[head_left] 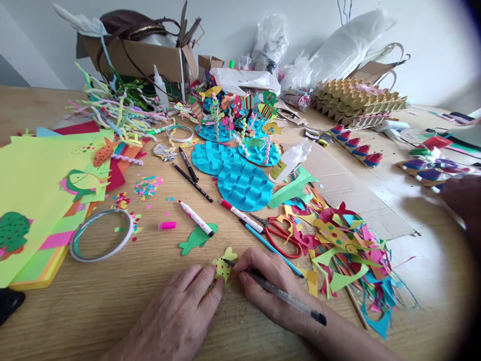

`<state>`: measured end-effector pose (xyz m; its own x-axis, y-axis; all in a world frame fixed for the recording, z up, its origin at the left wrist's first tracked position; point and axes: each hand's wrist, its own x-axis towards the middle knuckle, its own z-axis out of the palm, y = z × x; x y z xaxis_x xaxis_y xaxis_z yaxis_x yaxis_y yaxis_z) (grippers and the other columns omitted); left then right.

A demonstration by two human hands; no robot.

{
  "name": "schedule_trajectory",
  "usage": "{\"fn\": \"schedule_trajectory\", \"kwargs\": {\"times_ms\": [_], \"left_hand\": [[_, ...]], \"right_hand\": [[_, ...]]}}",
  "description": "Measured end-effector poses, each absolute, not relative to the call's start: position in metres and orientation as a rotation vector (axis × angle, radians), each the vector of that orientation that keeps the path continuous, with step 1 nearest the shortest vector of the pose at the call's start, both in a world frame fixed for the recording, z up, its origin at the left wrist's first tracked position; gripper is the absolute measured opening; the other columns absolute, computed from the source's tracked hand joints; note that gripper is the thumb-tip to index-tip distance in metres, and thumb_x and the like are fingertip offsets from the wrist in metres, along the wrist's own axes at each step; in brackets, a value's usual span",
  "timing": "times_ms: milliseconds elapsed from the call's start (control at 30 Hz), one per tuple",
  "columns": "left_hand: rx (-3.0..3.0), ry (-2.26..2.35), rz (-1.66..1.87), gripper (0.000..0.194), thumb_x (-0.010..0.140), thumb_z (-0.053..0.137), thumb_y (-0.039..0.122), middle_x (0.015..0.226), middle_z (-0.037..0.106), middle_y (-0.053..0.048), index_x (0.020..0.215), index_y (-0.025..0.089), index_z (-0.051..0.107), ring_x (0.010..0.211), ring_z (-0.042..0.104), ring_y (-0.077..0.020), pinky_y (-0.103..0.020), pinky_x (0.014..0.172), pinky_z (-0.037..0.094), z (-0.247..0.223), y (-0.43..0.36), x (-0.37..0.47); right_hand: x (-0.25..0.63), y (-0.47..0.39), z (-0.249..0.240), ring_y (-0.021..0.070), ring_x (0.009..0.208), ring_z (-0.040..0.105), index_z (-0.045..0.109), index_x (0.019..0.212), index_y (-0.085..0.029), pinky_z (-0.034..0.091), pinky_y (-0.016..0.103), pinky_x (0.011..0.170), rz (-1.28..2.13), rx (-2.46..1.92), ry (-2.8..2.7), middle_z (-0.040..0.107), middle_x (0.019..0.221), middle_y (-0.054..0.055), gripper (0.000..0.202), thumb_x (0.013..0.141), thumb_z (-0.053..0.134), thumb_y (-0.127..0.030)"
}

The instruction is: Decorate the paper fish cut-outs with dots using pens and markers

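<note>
Low in the middle of the head view, a small yellow paper fish (224, 268) with red dots lies on the wooden table. My left hand (178, 306) holds its left part down, with fingertips and thumb closed over the edge. A clear-barrelled black pen (287, 297) is pinched in my right hand (265, 281), its tip touching the fish near the tail. Just beyond my left hand lies a green paper fish (197, 239), with an uncapped pink marker (196, 217) across it. The marker's pink cap (167, 225) sits nearby.
Red-handled scissors (283, 240) and a blue pencil (272, 248) lie beyond my right hand, beside colourful paper scraps (361, 260). Tape rolls and yellow paper sheets (33, 170) are left. Blue woven paper discs (245, 185) and glue bottles (287, 163) lie farther back. Another person's hand (460, 200) is at right.
</note>
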<state>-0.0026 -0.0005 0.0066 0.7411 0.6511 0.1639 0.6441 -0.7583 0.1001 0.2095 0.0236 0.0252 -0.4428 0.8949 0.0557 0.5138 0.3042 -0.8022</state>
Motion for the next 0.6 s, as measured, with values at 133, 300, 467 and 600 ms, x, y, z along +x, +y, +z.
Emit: {"fn": "schedule_trajectory", "kwargs": {"times_ms": [133, 300, 467, 600], "left_hand": [[2.891, 1.081, 0.284, 0.043, 0.084, 0.04, 0.003, 0.114, 0.063, -0.006, 0.119, 0.018, 0.059, 0.099, 0.057, -0.0219, -0.033, 0.084, 0.051, 0.0064, 0.0001, -0.0018], [2.884, 1.098, 0.288, 0.045, 0.083, 0.04, 0.003, 0.115, 0.063, -0.006, 0.12, 0.019, 0.059, 0.1, 0.057, -0.0216, -0.033, 0.085, 0.05, 0.0064, -0.0007, -0.0012], [2.881, 1.096, 0.306, 0.043, 0.083, 0.04, 0.003, 0.113, 0.064, -0.006, 0.119, 0.019, 0.06, 0.098, 0.057, -0.0214, -0.032, 0.084, 0.05, 0.0082, -0.0016, -0.0012], [2.884, 1.096, 0.333, 0.042, 0.083, 0.043, 0.003, 0.114, 0.063, -0.006, 0.118, 0.018, 0.06, 0.098, 0.057, -0.0218, -0.032, 0.085, 0.05, 0.0077, -0.0013, -0.0018]], "right_hand": [[0.21, 0.0233, 0.0249, 0.012, 0.059, 0.057, 0.05, 0.079, -0.022, 0.042, 0.02, 0.054, 1.021, -1.24, -2.078, 0.059, 0.067, -0.002, 0.012, 0.079, 0.042, -0.013], [0.2104, 0.0229, 0.0248, 0.0116, 0.057, 0.055, 0.049, 0.079, -0.022, 0.04, 0.02, 0.052, 1.027, -1.251, -2.067, 0.057, 0.065, -0.003, 0.012, 0.079, 0.043, -0.012], [0.2098, 0.024, 0.0251, 0.0116, 0.057, 0.054, 0.049, 0.079, -0.022, 0.04, 0.02, 0.052, 1.054, -1.261, -2.067, 0.057, 0.065, -0.003, 0.011, 0.079, 0.044, -0.013], [0.2102, 0.0243, 0.0258, 0.0117, 0.057, 0.055, 0.05, 0.079, -0.022, 0.04, 0.02, 0.052, 1.032, -1.251, -2.065, 0.058, 0.065, -0.002, 0.012, 0.079, 0.043, -0.012]]}}
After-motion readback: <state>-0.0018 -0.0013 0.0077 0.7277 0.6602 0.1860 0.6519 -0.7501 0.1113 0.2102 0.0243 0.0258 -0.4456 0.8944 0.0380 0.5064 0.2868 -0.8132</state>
